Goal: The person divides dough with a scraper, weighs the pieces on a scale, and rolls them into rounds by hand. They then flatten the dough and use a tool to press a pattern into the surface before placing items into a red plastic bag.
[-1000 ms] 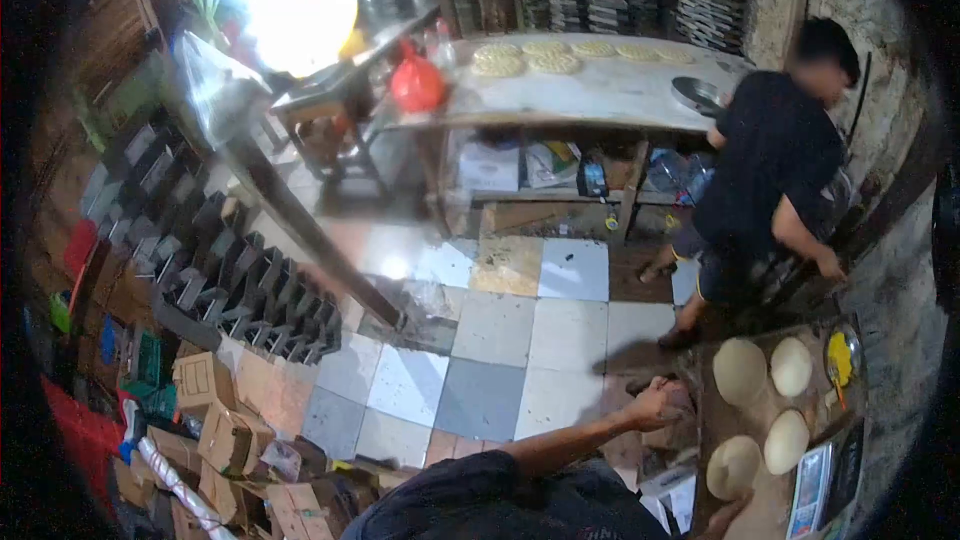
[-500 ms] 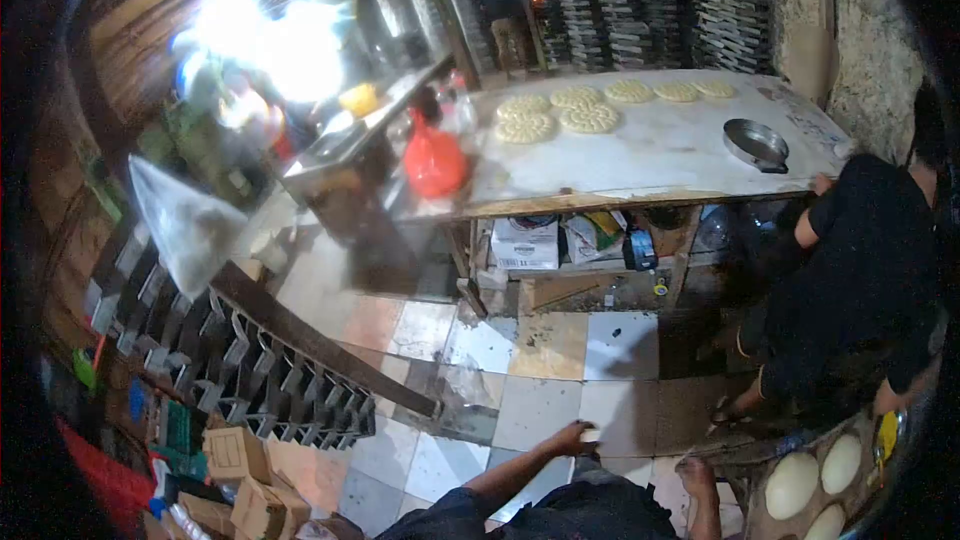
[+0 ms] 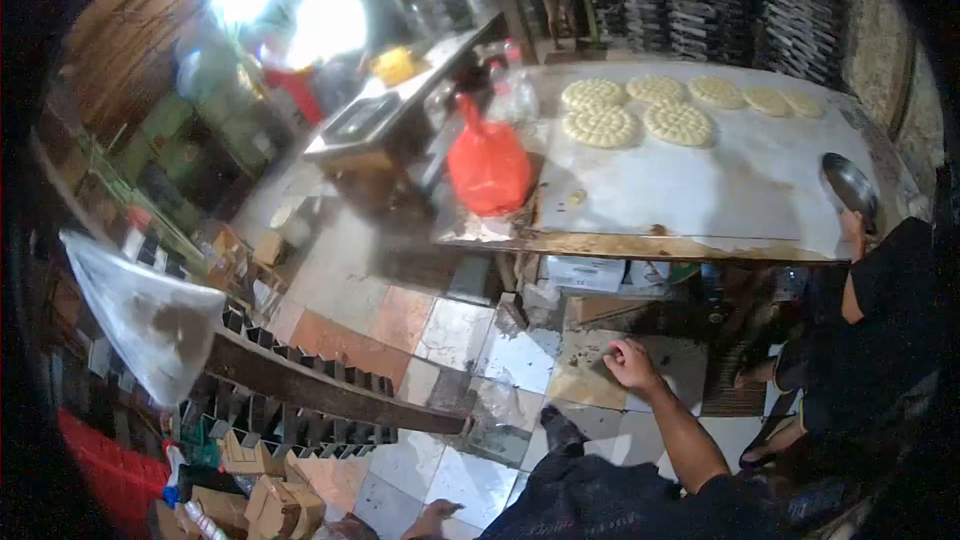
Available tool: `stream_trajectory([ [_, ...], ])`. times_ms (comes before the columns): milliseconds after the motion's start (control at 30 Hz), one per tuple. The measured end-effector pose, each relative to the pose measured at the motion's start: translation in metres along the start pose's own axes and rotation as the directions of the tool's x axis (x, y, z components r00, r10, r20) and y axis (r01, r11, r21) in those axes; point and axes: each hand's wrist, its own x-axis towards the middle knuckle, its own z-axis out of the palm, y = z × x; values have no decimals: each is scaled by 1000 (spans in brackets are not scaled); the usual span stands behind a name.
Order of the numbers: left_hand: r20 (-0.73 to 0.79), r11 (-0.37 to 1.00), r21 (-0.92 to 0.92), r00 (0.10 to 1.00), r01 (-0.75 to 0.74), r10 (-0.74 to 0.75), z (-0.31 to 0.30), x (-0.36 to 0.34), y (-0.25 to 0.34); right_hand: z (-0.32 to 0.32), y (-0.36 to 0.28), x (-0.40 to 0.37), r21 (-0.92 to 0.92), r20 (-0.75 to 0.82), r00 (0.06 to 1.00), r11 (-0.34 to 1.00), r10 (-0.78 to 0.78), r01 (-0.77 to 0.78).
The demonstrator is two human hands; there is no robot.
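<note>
My right hand point(image 3: 632, 365) is out over the tiled floor, in front of the worktable point(image 3: 640, 240), its fingers curled in with nothing visible in them. At the bottom edge, my left hand point(image 3: 432, 518) hangs low near my dark clothing, partly cut off and blurred; its fingers look stretched out, and no object shows in them. Neither hand touches the table. Several round patterned dough pieces point(image 3: 680, 125) lie on the tabletop. A red plastic bag point(image 3: 488, 165) stands at the table's left end.
At the right, a person in dark clothes point(image 3: 880, 320) holds a round metal pan point(image 3: 848, 188) tilted at the table edge. Stacked metal trays point(image 3: 800, 10) rise behind. On the left are a wooden beam point(image 3: 330, 385), a clear plastic bag point(image 3: 150, 320) and cardboard boxes point(image 3: 280, 508).
The view has shifted and come nearer the table. My right hand has swung forward and my left hand back and down. The other person has taken hold of the pan and tilted it up.
</note>
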Motion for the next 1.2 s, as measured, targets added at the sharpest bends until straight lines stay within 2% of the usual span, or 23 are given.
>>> stream_trajectory([
  [33, -2, 1000, -16, 1000, 0, 0, -9, 18, 21, 21, 31, 22, -92, 107, 993, 994, -41, 51],
  [67, 1, 999, -33, 1000, -5, 5, -16, 36, 48, 30, 31, 32, -97, 101, 994, 994, -45, 55],
  [133, 34, 997, -74, 999, 4, -2, -12, 60, 86, 44, 36, 40, -474, 214, 965, 848, -153, 239],
  [167, 92, 989, -16, 985, -147, 148, -21, 77, 114, 44, 45, 51, -434, 186, 929, 821, -320, 370],
  [200, 154, 955, 34, 946, -294, 286, -33, 93, 145, 38, 62, 76, -442, 189, 928, 816, -322, 373],
  [233, 165, 956, 31, 945, -290, 281, -44, 103, 176, 33, 87, 96, -395, 190, 960, 879, -205, 266],
  [267, 59, 922, 186, 941, -338, 333, -52, 111, 205, 33, 101, 102, -346, 197, 978, 928, -74, 140],
  [300, -33, 865, 342, 916, -366, 401, -60, 116, 237, 20, 84, 103, -341, 24, 994, 934, -104, 106],
  [367, 18, 869, 237, 896, -435, 443, -79, 121, 305, -26, 33, 122, -277, -237, 959, 957, -158, 89],
  [433, -75, 830, 147, 830, -538, 552, -77, 134, 363, -62, 28, 144, -261, -408, 893, 961, -190, 86],
  [467, -136, 792, 162, 782, -588, 608, -79, 119, 398, -81, 32, 152, -301, -487, 848, 952, -208, 61],
  [533, -249, 666, 158, 623, -729, 741, -92, 45, 483, -115, 25, 167, -73, -609, 793, 997, -14, -39],
  [567, -305, 566, 142, 508, -812, 805, -94, 11, 524, -132, 30, 174, -63, -609, 793, 997, -2, -47],
  [600, -379, 328, 142, 255, -934, 890, -87, 1, 555, -150, 39, 181, -105, -665, 746, 993, -29, -55],
  [667, -331, 148, 186, 79, -971, 940, -77, -30, 616, -180, 58, 199, -133, -716, 697, 989, -46, -72],
  [767, -277, 106, 199, 48, -974, 960, -59, -74, 702, -224, 88, 233, -78, -739, 673, 995, -13, -67],
  [933, -168, 22, 282, -27, -959, 985, -1, -76, 812, -290, 143, 280, -97, -714, 700, 987, 21, -128],
  [967, -97, 202, 302, 181, -932, 979, 10, -88, 830, -299, 140, 285, -76, -714, 700, 991, 21, -108],
  [1033, -2, 189, 233, 194, -954, 981, 34, -94, 863, -318, 164, 299, -146, -713, 696, 989, -83, -32],
  [1067, 67, 168, 235, 188, -957, 980, 45, -95, 874, -328, 170, 306, -130, -717, 694, 991, -65, -41],
  [1100, 147, 216, 304, 270, -928, 951, 56, -98, 882, -335, 167, 309, -85, -696, 717, 996, -37, -32],
  [1133, 215, 213, 328, 292, -920, 932, 64, -91, 884, -341, 165, 311, -41, -676, 737, 999, -7, -28],
  [1200, 264, 202, 393, 321, -897, 910, 78, -105, 899, -351, 165, 311, 54, -683, 727, 998, 69, -44],
])
